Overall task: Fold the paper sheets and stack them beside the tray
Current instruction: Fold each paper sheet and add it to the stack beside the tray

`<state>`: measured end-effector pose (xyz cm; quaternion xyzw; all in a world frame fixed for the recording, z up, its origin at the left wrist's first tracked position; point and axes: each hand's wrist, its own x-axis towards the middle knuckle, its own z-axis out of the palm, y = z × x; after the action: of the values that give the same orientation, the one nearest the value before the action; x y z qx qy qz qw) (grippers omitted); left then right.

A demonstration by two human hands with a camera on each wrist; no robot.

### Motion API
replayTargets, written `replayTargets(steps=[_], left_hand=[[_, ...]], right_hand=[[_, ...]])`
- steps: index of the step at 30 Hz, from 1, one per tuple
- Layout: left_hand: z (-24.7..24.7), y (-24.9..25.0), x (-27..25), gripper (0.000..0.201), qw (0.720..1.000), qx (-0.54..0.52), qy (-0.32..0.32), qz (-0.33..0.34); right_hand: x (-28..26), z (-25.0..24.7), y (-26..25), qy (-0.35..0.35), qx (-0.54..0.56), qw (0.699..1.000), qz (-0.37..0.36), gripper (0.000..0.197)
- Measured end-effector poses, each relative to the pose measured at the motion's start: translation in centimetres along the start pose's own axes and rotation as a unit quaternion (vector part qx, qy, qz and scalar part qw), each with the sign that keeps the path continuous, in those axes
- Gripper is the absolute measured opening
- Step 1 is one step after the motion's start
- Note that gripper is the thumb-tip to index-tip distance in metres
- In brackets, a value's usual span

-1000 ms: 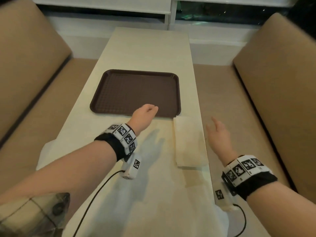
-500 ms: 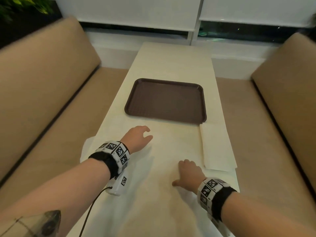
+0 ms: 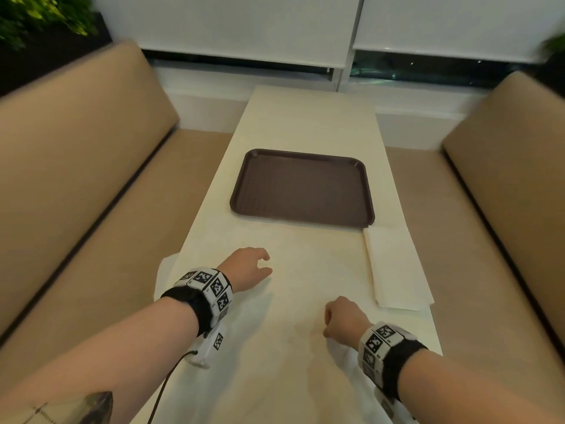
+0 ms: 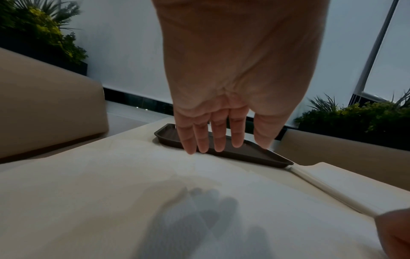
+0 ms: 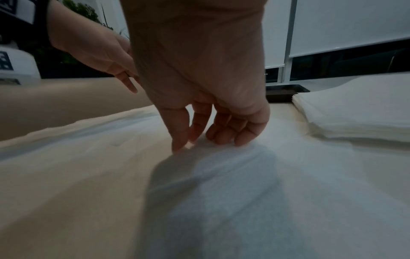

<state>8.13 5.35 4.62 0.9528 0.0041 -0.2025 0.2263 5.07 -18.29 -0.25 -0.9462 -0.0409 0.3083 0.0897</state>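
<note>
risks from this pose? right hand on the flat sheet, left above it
1. The right hand has only its fingertips on the flat sheet; thin paper may crumple rather than lift.
2. The sheet overhangs the table edges and could slip.
3. The folded stack lies close by; a sweep could knock it.

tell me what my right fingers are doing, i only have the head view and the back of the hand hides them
Observer: Right wrist view: the right hand has curled fingertips touching the paper sheet; a pinch isn't clear.
Operator: and the left
Observer: Left wrist view: the left hand has straight fingers above the sheet, holding nothing.
Operator: is the folded stack one sheet
Observer: No, the folded stack shows several layered edges.
</note>
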Motion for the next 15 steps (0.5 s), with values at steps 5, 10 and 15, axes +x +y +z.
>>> replayTargets(steps=[5,10,15], left_hand=[[0.1,0.3,0.7,0.039,1.000,-0.003,0.010,0.012],[-0.3,-0.5,1.0,0.038,1.000,-0.017,0.021,0.003],[-0.7,-2.3,1.0,0.036,0.998,-0.044,0.038,-0.023]], right_hand=[[0.9,0.6,-3.1,0.032,0.056,0.996,-0.065,0.037],[2.3,1.4,-6.5,0.066,-0.010,0.997,-0.031,0.069],[3.1,2.0,-8.5,0.054,-0.020,0.998,0.038,0.068]])
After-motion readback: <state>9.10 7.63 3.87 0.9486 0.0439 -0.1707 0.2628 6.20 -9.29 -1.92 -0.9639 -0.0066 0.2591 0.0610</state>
